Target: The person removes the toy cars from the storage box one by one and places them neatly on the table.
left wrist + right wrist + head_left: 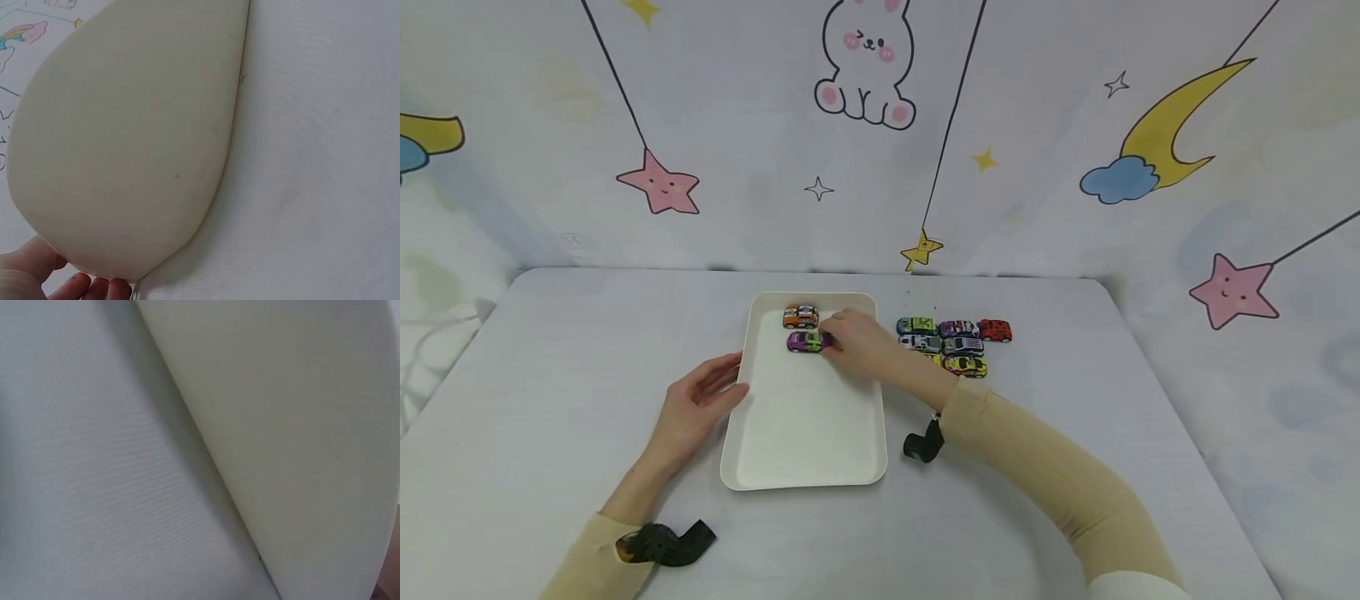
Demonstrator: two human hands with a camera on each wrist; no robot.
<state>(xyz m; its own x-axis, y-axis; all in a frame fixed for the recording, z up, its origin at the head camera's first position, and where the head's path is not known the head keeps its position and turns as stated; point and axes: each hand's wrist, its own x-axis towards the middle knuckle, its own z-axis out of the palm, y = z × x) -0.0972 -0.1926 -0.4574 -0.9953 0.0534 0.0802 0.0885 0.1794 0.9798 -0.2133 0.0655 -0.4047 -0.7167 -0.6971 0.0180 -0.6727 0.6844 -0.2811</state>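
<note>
A white tray (pixel 805 433) lies on the table. My left hand (pixel 700 408) holds its left rim; in the left wrist view the thumb and fingertips (pixel 119 289) meet the edge of the tray's outer wall (pixel 137 144). Reaching over the right side, my right hand (pixel 861 343) pinches the right end of a purple-and-green toy car (pixel 805 342) inside the tray. Just above that car sits an orange toy car (pixel 801 317). The right wrist view shows mostly the tray's outer wall (pixel 287 437), with only a sliver of hand at its lower right edge.
Right of the tray, several toy cars stand in rows, among them a red car (pixel 996 331), a green car (pixel 916 325) and a yellow car (pixel 966 367). My right forearm partly covers the front row. A white cloth (pixel 1037 500) covers the table, which meets a decorated wall.
</note>
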